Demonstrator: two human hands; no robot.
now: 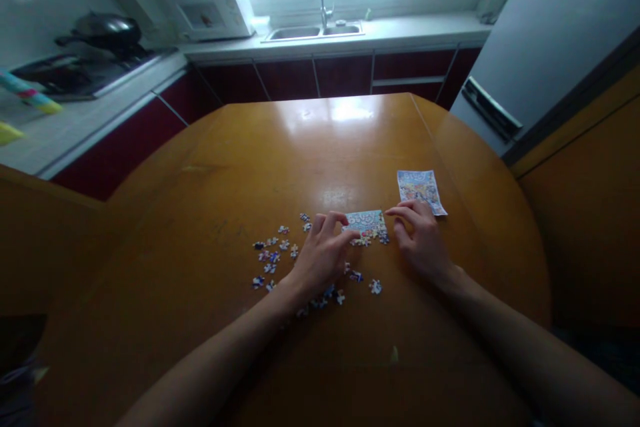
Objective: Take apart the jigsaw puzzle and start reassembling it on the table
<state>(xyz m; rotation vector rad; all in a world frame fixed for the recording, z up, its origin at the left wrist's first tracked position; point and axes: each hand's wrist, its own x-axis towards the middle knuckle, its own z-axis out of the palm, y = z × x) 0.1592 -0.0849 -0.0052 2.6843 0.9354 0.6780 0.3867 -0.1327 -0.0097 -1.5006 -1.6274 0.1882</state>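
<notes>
A partly joined jigsaw puzzle (366,221) lies on the wooden table, pale blue along its top with a ragged, colourful lower edge. At its left side is my left hand (325,250), thumb and index finger apart, the fingertips over or against that edge. My right hand (423,237) hovers by the right edge with its fingers spread and nothing visible in them. Loose puzzle pieces (271,257) are scattered left of and beneath my left hand, some hidden by it. One single piece (375,287) lies below the joined part.
A printed picture sheet (419,188) lies beyond my right hand on the wooden table (280,160). Past the table's far edge run a counter with a sink (295,33) and a microwave (210,13). A stove with a pan (107,30) is at left, a fridge (540,33) at right.
</notes>
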